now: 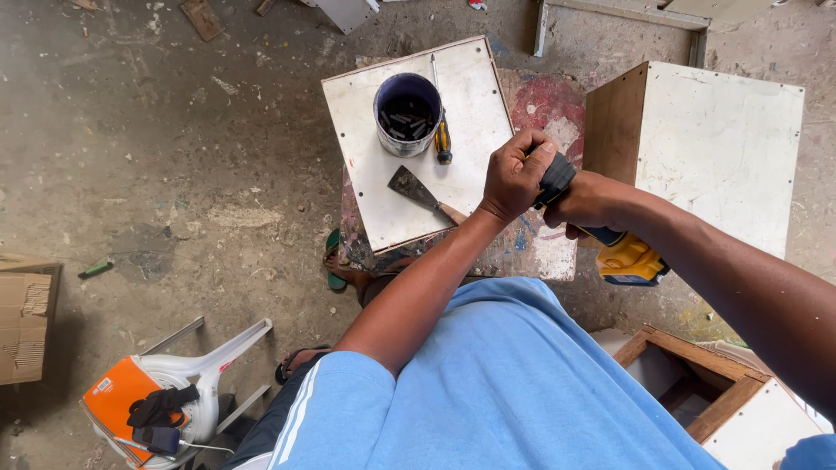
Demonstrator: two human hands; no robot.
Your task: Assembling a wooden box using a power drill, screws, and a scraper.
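Note:
I hold a yellow and black cordless drill point(625, 258) in front of my chest. My right hand point(585, 202) grips its handle, and my left hand point(515, 176) is closed around its black front end point(557, 176). Below the hands lies a white board point(470, 113) on a paint-stained stand point(549, 113). On the board stand a round tin point(407, 114) with several screws, a screwdriver point(441, 130) with a black and yellow handle, and a putty knife point(420, 193).
A white-faced wooden box point(723, 148) stands to the right, another open wooden box point(697, 383) at bottom right. A white plastic chair point(200, 374) with an orange box point(117, 396) sits bottom left. Cardboard point(24, 326) lies at the left edge on the dusty concrete floor.

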